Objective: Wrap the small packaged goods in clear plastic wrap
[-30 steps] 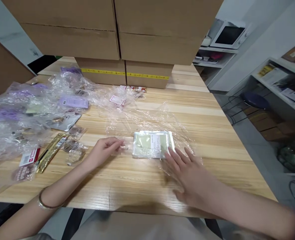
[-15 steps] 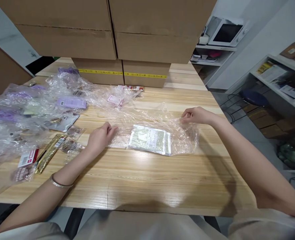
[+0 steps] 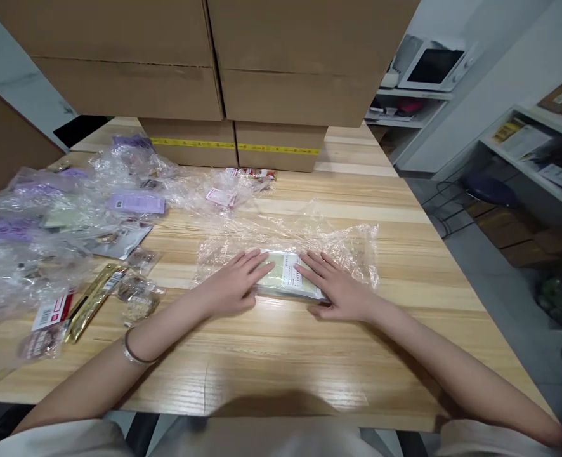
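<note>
A flat pale green packet (image 3: 277,274) with a white printed label lies in front of me on a sheet of clear plastic wrap (image 3: 352,244). The wrap is crumpled and spreads out beyond the packet's far side and both ends. My left hand (image 3: 233,282) rests on the packet's left end, fingers extended. On the right end lies my right hand (image 3: 340,289), its fingers spread over the label's edge. Both thumbs are at the packet's near side. Parts of the packet are hidden beneath the fingers.
Crumpled clear film with purple packets (image 3: 137,203) covers the table's left side. Nearer are a gold stick packet (image 3: 93,304), a silver pouch (image 3: 119,241) and small clear packets (image 3: 138,298). Large cardboard boxes (image 3: 281,95) stand at the back of the wooden table (image 3: 281,362).
Both hands have moved inward from the wrap's two sides onto the packet, and their fingers have opened out. The wrap's near edge no longer shows in front of the packet.
</note>
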Action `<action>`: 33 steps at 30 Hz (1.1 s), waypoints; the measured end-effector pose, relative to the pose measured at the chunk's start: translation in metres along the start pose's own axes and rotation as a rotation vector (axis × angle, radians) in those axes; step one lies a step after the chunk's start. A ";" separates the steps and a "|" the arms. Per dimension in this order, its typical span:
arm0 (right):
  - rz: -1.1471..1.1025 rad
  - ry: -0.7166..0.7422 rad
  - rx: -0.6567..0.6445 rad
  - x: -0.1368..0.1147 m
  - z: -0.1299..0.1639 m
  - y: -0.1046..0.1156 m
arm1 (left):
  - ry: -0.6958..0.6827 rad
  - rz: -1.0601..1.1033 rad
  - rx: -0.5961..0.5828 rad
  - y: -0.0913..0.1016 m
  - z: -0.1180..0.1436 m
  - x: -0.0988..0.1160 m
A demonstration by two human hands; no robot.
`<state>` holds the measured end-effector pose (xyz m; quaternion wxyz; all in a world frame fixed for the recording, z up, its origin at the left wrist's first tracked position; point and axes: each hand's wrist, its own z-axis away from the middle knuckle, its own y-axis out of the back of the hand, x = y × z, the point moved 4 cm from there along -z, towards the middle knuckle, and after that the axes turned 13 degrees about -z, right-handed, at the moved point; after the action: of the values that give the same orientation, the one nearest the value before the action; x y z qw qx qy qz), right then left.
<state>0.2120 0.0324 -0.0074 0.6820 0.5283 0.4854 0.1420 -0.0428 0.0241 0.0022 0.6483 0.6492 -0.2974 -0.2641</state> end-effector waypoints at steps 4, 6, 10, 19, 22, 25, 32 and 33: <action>-0.093 -0.038 0.051 0.020 0.013 0.005 | 0.015 0.061 -0.059 -0.002 0.002 -0.019; -0.194 -0.077 0.065 0.024 0.021 0.017 | 0.024 0.153 -0.092 0.005 0.010 -0.031; -0.447 -0.219 -0.004 0.028 0.039 0.046 | 0.127 0.446 -0.228 0.027 0.029 -0.053; -0.891 -0.649 0.125 0.059 0.066 0.075 | 0.422 0.772 -0.205 0.033 0.028 -0.075; -0.853 -0.730 0.250 0.079 0.066 0.074 | 0.554 0.822 -0.122 0.019 0.023 -0.082; -0.841 -0.798 0.240 0.095 0.066 0.067 | 0.605 0.774 -0.146 0.009 0.018 -0.086; 0.083 -0.737 0.750 0.094 0.082 0.096 | 0.805 0.164 -0.099 0.021 0.027 -0.085; 0.209 -0.667 0.814 0.083 0.081 0.101 | 0.859 0.020 -0.011 0.028 0.028 -0.080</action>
<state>0.3508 0.0840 0.0347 0.5213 0.8121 0.2031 -0.1659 -0.1190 0.0637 0.0264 0.7193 0.6938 -0.0050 0.0349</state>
